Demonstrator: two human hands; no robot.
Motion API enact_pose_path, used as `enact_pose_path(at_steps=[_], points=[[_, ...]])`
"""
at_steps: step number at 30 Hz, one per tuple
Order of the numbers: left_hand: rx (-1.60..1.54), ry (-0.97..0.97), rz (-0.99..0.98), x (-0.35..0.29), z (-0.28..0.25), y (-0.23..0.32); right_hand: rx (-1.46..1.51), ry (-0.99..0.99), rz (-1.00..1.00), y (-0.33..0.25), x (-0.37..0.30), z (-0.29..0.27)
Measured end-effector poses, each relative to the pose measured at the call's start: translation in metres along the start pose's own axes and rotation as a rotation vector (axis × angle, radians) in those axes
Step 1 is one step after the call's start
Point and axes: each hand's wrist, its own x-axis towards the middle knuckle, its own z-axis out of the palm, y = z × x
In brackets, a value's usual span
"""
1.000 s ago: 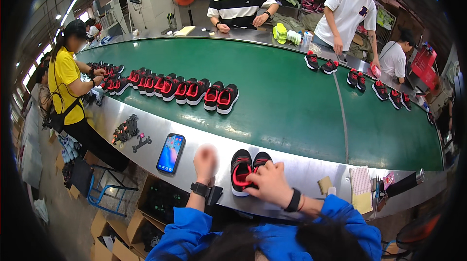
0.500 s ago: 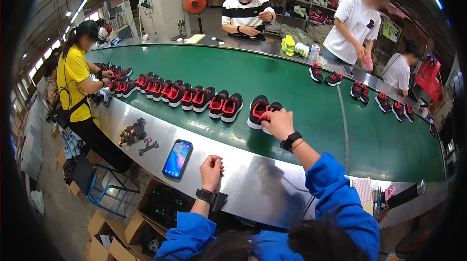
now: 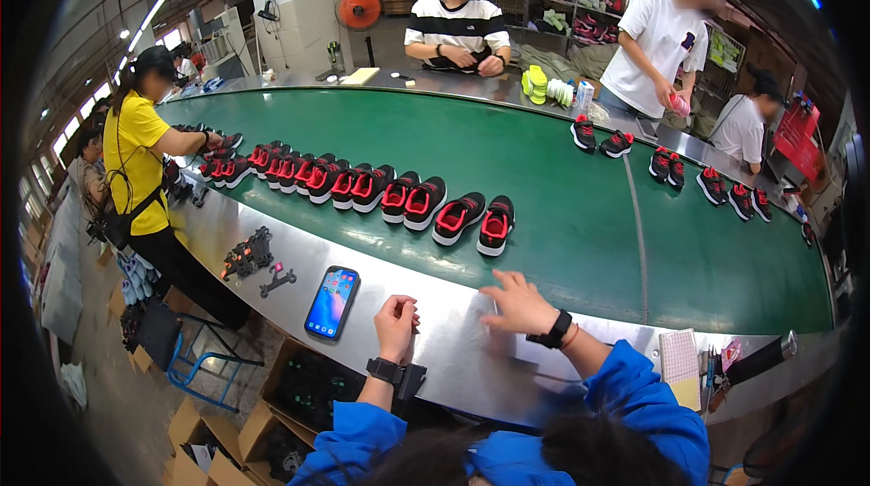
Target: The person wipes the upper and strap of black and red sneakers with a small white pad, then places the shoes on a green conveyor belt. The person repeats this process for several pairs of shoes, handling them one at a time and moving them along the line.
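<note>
My right hand [image 3: 521, 304] is over the metal edge of the table, its fingers apart and nothing in them. Just beyond it, on the green belt, the nearest pair of black sneakers with red lining and white soles ends in one shoe [image 3: 496, 226]; its mate [image 3: 459, 218] sits to the left, slightly turned. A long row of similar sneakers [image 3: 367, 187] runs off to the far left. My left hand [image 3: 395, 327] rests on the metal surface with curled fingers and no object showing in it. Left of it lies a smartphone [image 3: 332, 302] with its screen lit.
Black plastic shoe hangers [image 3: 249, 252] lie left of the phone. A notepad [image 3: 680, 364] and tools are at the right. More sneakers [image 3: 598, 137] stand along the belt's far side. A person in yellow [image 3: 136, 142] works at the left; other people stand across the belt. Open cartons [image 3: 308, 386] stand below.
My right hand has let go of the nearest sneakers and come back toward me over the metal edge. Those two shoes have shifted left and stand more apart. My left hand stays put.
</note>
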Motion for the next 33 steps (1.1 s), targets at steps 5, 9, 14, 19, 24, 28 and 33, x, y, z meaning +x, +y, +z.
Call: enact_pose_path(at_steps=[5, 9, 14, 19, 24, 28, 33], points=[[-0.014, -0.015, -0.033, -0.003, 0.004, 0.001, 0.012, -0.128, -0.036, -0.018, -0.037, 0.036], [-0.024, -0.021, -0.010, -0.003, 0.008, 0.001, -0.098, -0.005, -0.009, -0.042, -0.051, 0.056], [-0.017, -0.018, -0.001, -0.006, 0.009, -0.002, -0.161, 0.128, 0.005, -0.048, -0.057, 0.072], [-0.020, -0.019, 0.005, -0.008, 0.013, -0.004, -0.106, 0.122, -0.007, -0.045, -0.061, 0.067], [-0.022, -0.018, -0.009, -0.009, 0.016, -0.006, -0.106, 0.133, -0.003, -0.042, -0.063, 0.069], [-0.025, -0.018, -0.013, -0.012, 0.020, -0.004, -0.110, 0.129, 0.000, -0.041, -0.065, 0.066], [0.022, -0.021, -0.014, -0.015, 0.023, 0.001, -0.115, 0.135, -0.006, -0.039, -0.067, 0.066]])
